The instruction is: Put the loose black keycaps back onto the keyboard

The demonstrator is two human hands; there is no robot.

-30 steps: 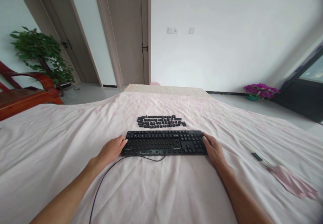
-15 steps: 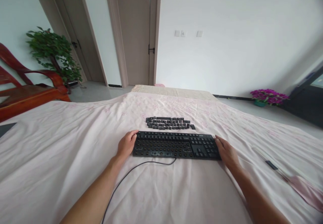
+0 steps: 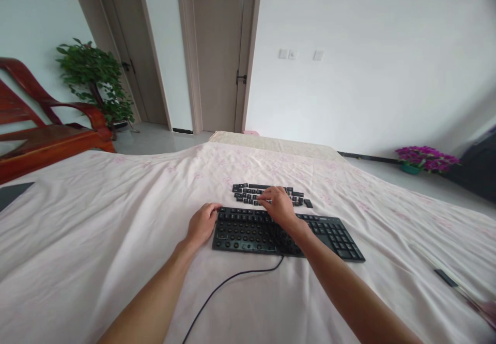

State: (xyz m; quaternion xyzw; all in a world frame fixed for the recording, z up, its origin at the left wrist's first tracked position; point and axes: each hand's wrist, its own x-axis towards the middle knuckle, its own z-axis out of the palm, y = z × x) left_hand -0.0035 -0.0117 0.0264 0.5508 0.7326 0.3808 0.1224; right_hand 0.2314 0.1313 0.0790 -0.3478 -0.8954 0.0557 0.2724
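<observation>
A black keyboard lies on a pale pink sheet; most of its main keys are off, showing bare round sockets. Several loose black keycaps lie in rows just beyond it. My left hand is curled round the keyboard's left end. My right hand reaches over the keyboard's middle to the keycaps, with its fingertips bent down and together on them. What they hold, if anything, is hidden.
The keyboard's cable trails toward me. A thin dark-tipped tool lies on the sheet at the right, a dark flat object at the left edge. A red wooden chair, a green plant and purple flowers stand around.
My right hand left the keyboard's right end and moved left and forward onto the keycaps. My left hand stayed at the left end. The view shifted left.
</observation>
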